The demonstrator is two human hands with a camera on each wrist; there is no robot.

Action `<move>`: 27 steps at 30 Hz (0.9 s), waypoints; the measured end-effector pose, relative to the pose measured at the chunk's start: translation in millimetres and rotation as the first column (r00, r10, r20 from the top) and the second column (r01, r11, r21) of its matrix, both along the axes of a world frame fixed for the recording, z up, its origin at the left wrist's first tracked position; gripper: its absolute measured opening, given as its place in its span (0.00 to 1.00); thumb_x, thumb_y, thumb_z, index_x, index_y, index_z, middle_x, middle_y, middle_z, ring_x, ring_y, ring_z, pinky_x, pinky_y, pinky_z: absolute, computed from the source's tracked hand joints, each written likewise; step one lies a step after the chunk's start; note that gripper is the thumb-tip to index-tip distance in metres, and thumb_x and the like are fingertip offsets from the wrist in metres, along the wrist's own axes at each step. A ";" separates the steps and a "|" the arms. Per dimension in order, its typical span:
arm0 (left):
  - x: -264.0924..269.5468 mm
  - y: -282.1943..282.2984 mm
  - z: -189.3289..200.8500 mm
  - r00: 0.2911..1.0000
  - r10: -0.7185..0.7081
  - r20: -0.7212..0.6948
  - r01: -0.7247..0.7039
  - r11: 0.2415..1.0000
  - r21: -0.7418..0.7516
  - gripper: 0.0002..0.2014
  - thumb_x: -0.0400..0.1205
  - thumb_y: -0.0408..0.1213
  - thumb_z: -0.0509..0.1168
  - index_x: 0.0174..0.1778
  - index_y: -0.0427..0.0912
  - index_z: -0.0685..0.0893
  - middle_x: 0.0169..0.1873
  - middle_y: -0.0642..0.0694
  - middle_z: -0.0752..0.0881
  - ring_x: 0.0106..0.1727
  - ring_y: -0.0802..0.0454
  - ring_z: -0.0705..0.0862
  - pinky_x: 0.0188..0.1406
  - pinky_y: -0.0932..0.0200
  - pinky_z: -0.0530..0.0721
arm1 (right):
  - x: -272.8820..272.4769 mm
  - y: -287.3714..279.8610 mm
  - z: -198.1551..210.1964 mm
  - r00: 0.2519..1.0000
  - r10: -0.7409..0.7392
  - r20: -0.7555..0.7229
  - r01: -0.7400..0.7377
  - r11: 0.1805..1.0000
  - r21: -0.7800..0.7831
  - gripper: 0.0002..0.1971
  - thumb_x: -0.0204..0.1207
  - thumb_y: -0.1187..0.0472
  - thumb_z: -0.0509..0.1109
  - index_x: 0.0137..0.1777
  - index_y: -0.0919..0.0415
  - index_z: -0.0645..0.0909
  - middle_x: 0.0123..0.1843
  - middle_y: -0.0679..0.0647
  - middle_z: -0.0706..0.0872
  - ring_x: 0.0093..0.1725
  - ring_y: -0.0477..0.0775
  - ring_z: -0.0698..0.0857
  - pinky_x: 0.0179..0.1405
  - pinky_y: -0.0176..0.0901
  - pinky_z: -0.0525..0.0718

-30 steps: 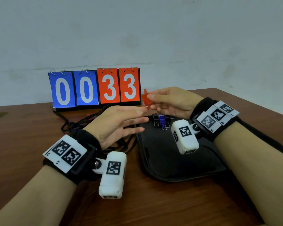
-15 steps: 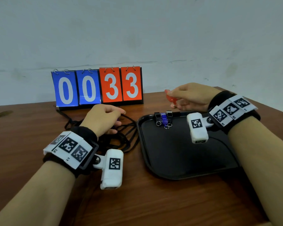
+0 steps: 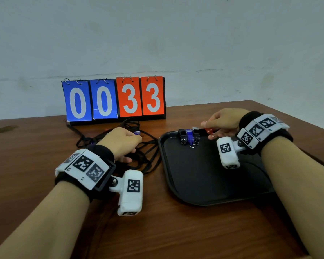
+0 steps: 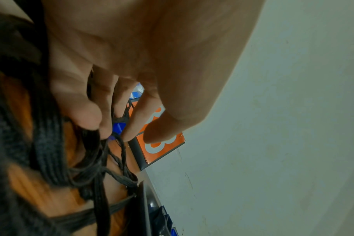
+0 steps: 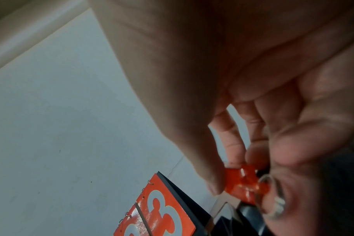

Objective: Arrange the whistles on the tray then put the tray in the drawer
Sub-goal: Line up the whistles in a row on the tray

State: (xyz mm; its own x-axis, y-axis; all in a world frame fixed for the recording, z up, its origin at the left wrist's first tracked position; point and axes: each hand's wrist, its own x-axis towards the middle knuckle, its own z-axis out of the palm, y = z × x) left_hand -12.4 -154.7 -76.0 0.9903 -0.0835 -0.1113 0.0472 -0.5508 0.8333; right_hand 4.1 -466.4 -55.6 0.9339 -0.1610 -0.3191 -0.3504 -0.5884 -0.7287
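Note:
A black tray (image 3: 195, 184) lies on the table at the right. At its far edge stand a black whistle (image 3: 181, 132), a blue whistle (image 3: 189, 135) and another black whistle (image 3: 196, 131), each with a key ring. My right hand (image 3: 209, 128) pinches a red whistle (image 3: 207, 130) (image 5: 243, 180) just right of that row, low over the tray's far rim. My left hand (image 3: 134, 138) rests on a tangle of black cords (image 3: 146, 156), left of the tray. Its fingertips (image 4: 129, 132) close on a second blue whistle (image 4: 118, 127) tied into the cords.
A flip scoreboard (image 3: 113, 99) reading 0033 stands at the back against the wall. The cords spread from it up to the tray's left rim. Bare wooden table (image 3: 36, 156) lies to the left and in front. No drawer is in view.
My right hand carried the red whistle rightward and down to the tray's far edge. My left hand left it, dropped onto the cords and curled over a blue whistle.

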 end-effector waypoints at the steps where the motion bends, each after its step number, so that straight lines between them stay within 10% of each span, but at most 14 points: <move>1: -0.3 0.2 0.2 1.000 -0.007 -0.005 0.007 1.000 0.014 0.07 0.88 0.41 0.65 0.58 0.45 0.84 0.54 0.40 0.85 0.52 0.51 0.85 0.30 0.60 0.85 | 1.0 -0.6 -1.3 1.000 -0.005 -0.016 0.005 1.000 -0.010 0.19 0.78 0.46 0.75 0.52 0.63 0.82 0.39 0.58 0.92 0.44 0.56 0.90 0.19 0.35 0.79; 5: -2.2 -0.5 1.6 0.999 -0.027 -0.023 0.028 0.998 0.061 0.05 0.88 0.43 0.64 0.57 0.48 0.82 0.52 0.41 0.85 0.52 0.49 0.85 0.28 0.62 0.83 | 2.0 1.7 -3.6 1.000 -0.015 -0.013 0.015 1.000 -0.025 0.16 0.78 0.48 0.76 0.52 0.63 0.85 0.41 0.54 0.92 0.38 0.52 0.93 0.20 0.36 0.81; 9: -2.2 -1.3 1.6 0.999 -0.042 -0.028 0.045 0.995 0.095 0.05 0.88 0.43 0.64 0.48 0.51 0.83 0.48 0.43 0.83 0.47 0.49 0.83 0.26 0.63 0.83 | 3.9 2.0 -6.1 1.000 0.013 0.017 -0.010 0.987 -0.160 0.19 0.76 0.43 0.76 0.53 0.58 0.88 0.52 0.52 0.94 0.54 0.58 0.92 0.36 0.44 0.84; 18: 0.9 -0.9 -0.3 0.997 -0.075 -0.015 0.076 0.988 0.138 0.07 0.88 0.47 0.64 0.57 0.52 0.84 0.50 0.46 0.84 0.41 0.47 0.87 0.42 0.57 0.89 | 7.1 3.5 -6.5 0.999 0.044 0.008 -0.043 0.991 -0.128 0.17 0.76 0.46 0.76 0.55 0.59 0.86 0.47 0.54 0.93 0.46 0.55 0.88 0.23 0.37 0.83; 27: -1.1 -2.1 0.2 0.996 -0.089 -0.020 0.091 0.985 0.146 0.07 0.88 0.48 0.63 0.58 0.52 0.83 0.37 0.44 0.85 0.29 0.53 0.80 0.28 0.65 0.81 | 2.7 5.2 -6.3 0.996 0.077 0.043 -0.072 0.993 -0.098 0.15 0.77 0.48 0.77 0.60 0.53 0.85 0.50 0.56 0.92 0.37 0.49 0.89 0.22 0.33 0.83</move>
